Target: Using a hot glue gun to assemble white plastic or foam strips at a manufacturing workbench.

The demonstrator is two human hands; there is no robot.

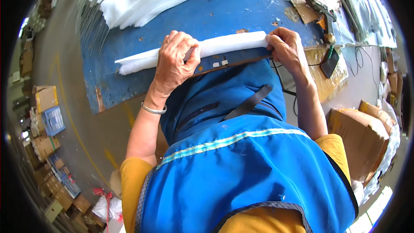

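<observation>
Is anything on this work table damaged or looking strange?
Yes. The blue table top is worn: paint has chipped off in brown patches near its front edge and left corner. Otherwise the left hand and right hand grip a neat white foam roll.

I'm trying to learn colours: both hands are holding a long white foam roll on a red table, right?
Not quite: the head view shows the worn wooden table is blue, not red. Both the left hand and right hand do grip the long white foam roll on it.
</observation>
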